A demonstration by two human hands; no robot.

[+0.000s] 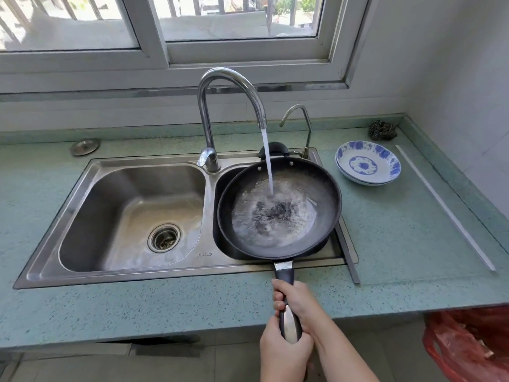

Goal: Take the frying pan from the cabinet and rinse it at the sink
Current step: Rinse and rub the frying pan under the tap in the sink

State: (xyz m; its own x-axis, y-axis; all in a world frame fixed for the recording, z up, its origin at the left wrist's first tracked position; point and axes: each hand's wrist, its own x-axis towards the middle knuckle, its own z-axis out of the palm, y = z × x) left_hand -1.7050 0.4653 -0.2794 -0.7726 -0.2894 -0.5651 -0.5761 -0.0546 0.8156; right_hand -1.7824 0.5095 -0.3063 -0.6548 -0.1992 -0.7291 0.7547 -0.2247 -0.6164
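Black frying pan (278, 208) under running faucet (220, 111) | both hands clamp handle: left hand (281, 346), right hand (298, 301)

Sunlit window (220, 23) above green countertop (399, 238)

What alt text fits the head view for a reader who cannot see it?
Two hands, the left hand nearer and the right hand ahead, grip the handle of a frying pan over the right basin of a steel sink. The tap pours water into the pan. Stacked plates sit right.
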